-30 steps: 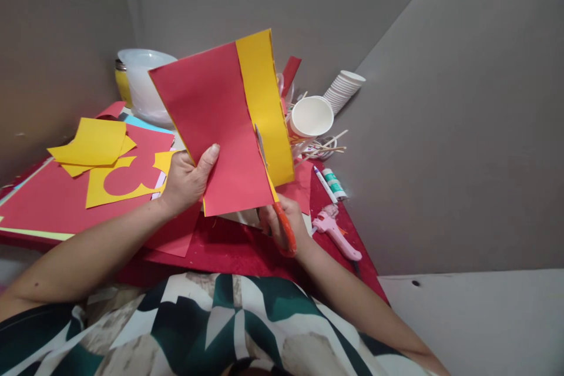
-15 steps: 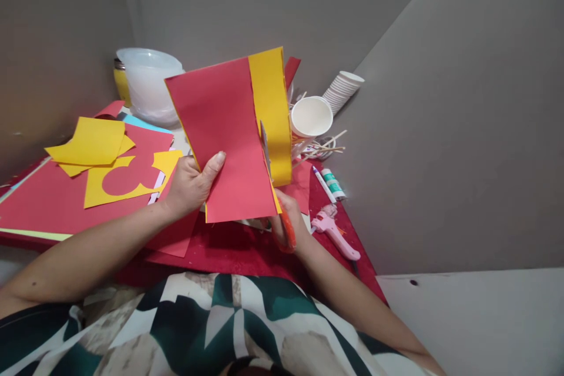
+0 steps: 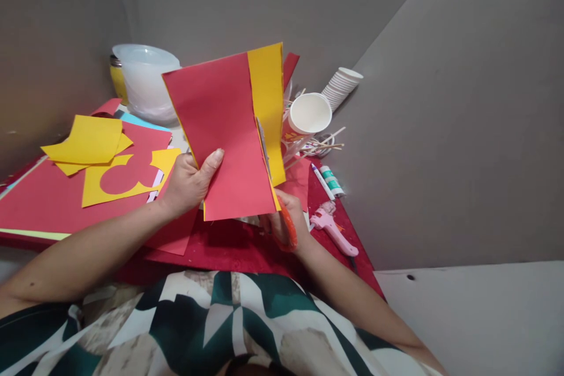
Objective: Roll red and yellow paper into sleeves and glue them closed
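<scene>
My left hand [image 3: 191,179] pinches a sheet of red paper [image 3: 224,129] with yellow paper [image 3: 268,106] behind it, thumb on the red face and fingers hidden behind. The sheets are held up, tilted, above the table. In my right hand [image 3: 293,220] are scissors [image 3: 288,223] with orange handles, below the sheets' lower right corner. Their blades point upward along the cut between the red part and the yellow strip on the right. Part of the blades is hidden by the red paper.
Yellow offcuts [image 3: 90,144] and a cut-out yellow sheet [image 3: 94,188] lie on red paper at left. Behind stand a white plastic tub [image 3: 147,85] and a yellow jar [image 3: 117,79]. At right are paper cups [image 3: 311,113], a marker [image 3: 323,182], a glue stick [image 3: 331,181] and a pink glue gun [image 3: 337,232].
The yellow strip on the right has swung inward, showing narrower beside the scissors. My hands have stayed nearly in place, with the whole view shifted slightly.
</scene>
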`<state>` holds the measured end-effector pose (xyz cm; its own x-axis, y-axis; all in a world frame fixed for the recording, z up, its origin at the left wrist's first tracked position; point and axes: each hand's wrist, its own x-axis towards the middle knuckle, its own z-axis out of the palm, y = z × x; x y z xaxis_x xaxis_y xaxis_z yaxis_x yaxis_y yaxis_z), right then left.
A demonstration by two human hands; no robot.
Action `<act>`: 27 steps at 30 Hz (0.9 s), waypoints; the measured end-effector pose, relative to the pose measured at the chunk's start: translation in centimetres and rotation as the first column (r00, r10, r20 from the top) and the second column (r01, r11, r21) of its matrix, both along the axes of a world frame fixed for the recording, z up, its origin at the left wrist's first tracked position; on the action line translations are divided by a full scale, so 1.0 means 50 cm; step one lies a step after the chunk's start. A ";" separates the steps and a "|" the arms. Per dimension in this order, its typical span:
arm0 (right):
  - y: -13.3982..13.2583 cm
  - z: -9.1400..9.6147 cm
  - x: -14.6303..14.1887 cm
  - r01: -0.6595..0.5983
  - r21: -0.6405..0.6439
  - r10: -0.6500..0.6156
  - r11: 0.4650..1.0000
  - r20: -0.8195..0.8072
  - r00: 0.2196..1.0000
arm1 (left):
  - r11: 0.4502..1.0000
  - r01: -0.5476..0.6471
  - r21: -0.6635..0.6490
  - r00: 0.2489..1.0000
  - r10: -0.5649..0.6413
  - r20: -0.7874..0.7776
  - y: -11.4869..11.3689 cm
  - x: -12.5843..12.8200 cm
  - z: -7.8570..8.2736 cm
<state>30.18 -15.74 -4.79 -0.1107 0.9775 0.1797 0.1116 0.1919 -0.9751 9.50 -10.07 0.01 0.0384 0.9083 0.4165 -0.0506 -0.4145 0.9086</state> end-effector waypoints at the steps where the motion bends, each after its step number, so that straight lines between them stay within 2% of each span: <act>1: 0.000 0.003 0.000 -0.013 -0.027 0.013 1.000 -0.015 1.000 | 1.000 0.008 -0.011 1.000 -0.008 0.003 0.002 -0.001 -0.001; 8: 0.001 0.036 0.000 -0.204 -0.161 0.186 0.966 -0.119 0.975 | 0.990 0.117 -0.079 0.993 -0.113 0.045 0.027 -0.008 -0.012; 12: 0.002 0.025 0.006 -0.292 -0.227 0.236 0.929 -0.245 0.940 | 0.991 0.107 -0.084 0.994 -0.105 0.028 0.032 -0.011 -0.011; 16: 0.001 0.022 0.012 -0.287 -0.213 0.231 0.934 -0.253 0.940 | 0.991 0.105 -0.087 0.994 -0.104 0.014 0.032 -0.015 -0.006; 20: 0.001 0.033 0.011 -0.373 -0.233 0.297 0.898 -0.305 0.905 | 0.991 0.082 -0.109 0.996 -0.083 -0.011 0.029 -0.018 0.000; 23: 0.003 0.035 0.008 -0.339 -0.239 0.269 0.910 -0.279 0.922 | 0.989 0.104 -0.101 0.994 -0.105 -0.012 0.029 -0.017 -0.001; 27: 0.005 0.026 0.009 -0.198 -0.229 0.178 0.953 -0.103 0.979 | 0.989 0.133 -0.070 0.991 -0.134 -0.013 0.032 -0.013 -0.012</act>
